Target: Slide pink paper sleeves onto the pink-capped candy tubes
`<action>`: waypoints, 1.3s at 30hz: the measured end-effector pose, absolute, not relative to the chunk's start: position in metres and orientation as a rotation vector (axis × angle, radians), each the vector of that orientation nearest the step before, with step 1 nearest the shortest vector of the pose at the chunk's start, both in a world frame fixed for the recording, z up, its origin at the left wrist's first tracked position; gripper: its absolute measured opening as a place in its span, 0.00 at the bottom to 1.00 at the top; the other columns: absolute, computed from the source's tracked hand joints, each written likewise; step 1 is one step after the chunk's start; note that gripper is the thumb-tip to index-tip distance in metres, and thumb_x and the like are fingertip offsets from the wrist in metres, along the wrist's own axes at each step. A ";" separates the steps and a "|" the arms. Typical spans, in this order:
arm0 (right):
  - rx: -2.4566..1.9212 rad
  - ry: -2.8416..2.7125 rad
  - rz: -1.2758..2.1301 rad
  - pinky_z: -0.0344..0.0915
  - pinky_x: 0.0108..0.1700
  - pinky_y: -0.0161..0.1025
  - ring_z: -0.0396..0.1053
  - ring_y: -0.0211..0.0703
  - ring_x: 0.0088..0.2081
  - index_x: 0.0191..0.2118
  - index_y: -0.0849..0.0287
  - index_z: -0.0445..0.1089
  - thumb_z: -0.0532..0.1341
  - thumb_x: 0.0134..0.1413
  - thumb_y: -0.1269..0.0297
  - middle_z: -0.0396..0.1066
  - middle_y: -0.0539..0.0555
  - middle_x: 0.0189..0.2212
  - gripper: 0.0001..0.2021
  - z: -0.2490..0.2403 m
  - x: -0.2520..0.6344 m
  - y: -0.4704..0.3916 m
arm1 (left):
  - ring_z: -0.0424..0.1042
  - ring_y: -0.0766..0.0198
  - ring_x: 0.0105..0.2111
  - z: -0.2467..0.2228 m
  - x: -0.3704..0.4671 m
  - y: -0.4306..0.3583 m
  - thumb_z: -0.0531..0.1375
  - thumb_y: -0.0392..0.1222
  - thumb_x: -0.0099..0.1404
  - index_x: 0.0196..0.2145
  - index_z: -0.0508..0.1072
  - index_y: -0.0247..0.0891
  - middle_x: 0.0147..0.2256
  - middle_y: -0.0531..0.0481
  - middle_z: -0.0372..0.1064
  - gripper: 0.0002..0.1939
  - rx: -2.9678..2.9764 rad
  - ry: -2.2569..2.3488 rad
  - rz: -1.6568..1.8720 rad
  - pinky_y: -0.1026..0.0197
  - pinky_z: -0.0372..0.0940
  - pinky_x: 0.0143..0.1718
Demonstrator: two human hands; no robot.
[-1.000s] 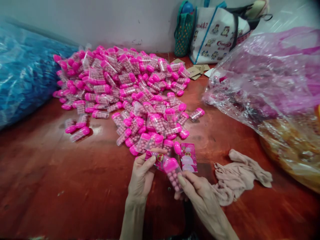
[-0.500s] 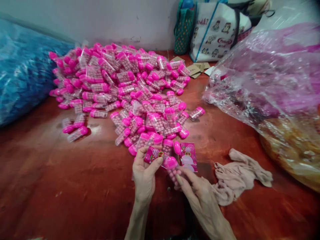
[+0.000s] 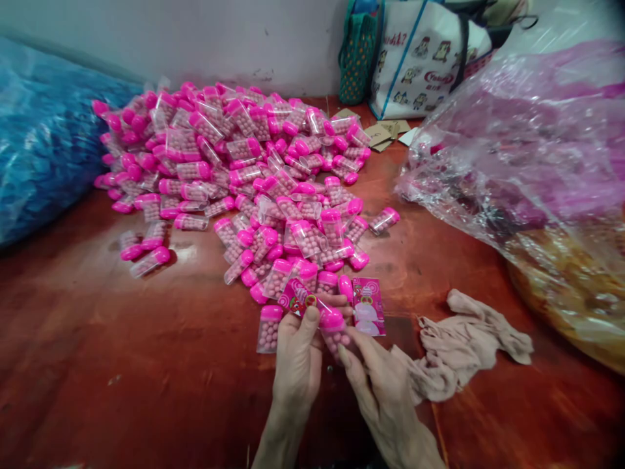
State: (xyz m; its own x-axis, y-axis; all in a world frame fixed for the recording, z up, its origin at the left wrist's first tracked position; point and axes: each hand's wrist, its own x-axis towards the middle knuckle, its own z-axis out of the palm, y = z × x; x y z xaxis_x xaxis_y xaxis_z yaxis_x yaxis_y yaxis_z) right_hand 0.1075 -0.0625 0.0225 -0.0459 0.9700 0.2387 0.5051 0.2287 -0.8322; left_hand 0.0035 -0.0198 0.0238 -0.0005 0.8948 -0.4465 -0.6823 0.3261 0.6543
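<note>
My left hand (image 3: 300, 352) is closed, its thumb pressing on a small pink printed label (image 3: 296, 298). Some of its fingers reach behind the cap of a clear candy bottle (image 3: 333, 329), which has a pink cap and pale pink balls inside. That bottle is pinched by its lower part in my right hand (image 3: 383, 374), cap pointing away from me. A stack of printed labels (image 3: 368, 309) lies on the table just beyond my right hand. Another filled bottle (image 3: 270, 331) lies left of my left hand. Part of the held bottle is hidden by my fingers.
A large heap of pink-capped bottles (image 3: 234, 150) spreads over the red-brown table (image 3: 146, 378). A blue plastic bag (image 3: 49, 143) sits at left, a clear-and-pink plastic bag (image 3: 527, 143) at right. A beige cloth (image 3: 469, 345) lies nearer. Bags (image 3: 415, 58) stand by the wall.
My left hand has shifted right, its fingers moving behind the bottle's cap. The label has tilted and moved slightly left and up. The bottle left of my hand is uncovered.
</note>
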 end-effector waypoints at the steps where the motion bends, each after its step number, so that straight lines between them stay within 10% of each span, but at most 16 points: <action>1: -1.394 -1.680 0.707 0.67 0.34 0.34 0.72 0.42 0.32 0.45 0.69 0.66 0.52 0.59 0.71 0.73 0.58 0.30 0.11 0.022 0.107 -0.062 | 0.75 0.53 0.34 0.024 0.002 -0.020 0.64 0.46 0.53 0.30 0.75 0.33 0.30 0.43 0.75 0.13 0.281 0.925 1.232 0.54 0.69 0.37; 17: -1.336 -1.640 1.032 0.63 0.32 0.30 0.68 0.36 0.29 0.44 0.53 0.63 0.50 0.60 0.72 0.70 0.47 0.30 0.11 0.027 0.111 -0.064 | 0.74 0.52 0.31 0.023 -0.015 -0.015 0.70 0.49 0.40 0.25 0.78 0.33 0.26 0.44 0.75 0.17 0.521 0.902 1.117 0.55 0.69 0.34; 27: -1.481 -1.307 1.223 0.67 0.36 0.34 0.70 0.41 0.36 0.49 0.57 0.63 0.46 0.63 0.61 0.72 0.53 0.37 0.14 0.014 0.096 -0.071 | 0.55 0.73 0.08 0.017 0.000 -0.023 0.62 0.48 0.54 0.23 0.76 0.31 0.14 0.49 0.68 0.15 0.354 0.898 1.068 0.70 0.51 0.06; 39: -1.528 -1.592 1.000 0.70 0.37 0.38 0.71 0.45 0.36 0.57 0.60 0.57 0.48 0.62 0.61 0.73 0.57 0.37 0.19 0.015 0.115 -0.085 | 0.71 0.59 0.26 0.025 -0.006 -0.029 0.62 0.51 0.54 0.36 0.78 0.33 0.37 0.38 0.74 0.19 0.627 0.830 0.924 0.66 0.57 0.15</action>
State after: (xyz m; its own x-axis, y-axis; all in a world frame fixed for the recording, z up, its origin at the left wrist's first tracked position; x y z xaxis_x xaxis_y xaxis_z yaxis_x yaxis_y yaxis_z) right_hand 0.1153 -0.0846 0.0154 -0.0553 0.9982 -0.0238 0.4546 0.0039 -0.8907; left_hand -0.0060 -0.0289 0.0252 0.3450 0.8746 -0.3408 -0.4327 0.4704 0.7691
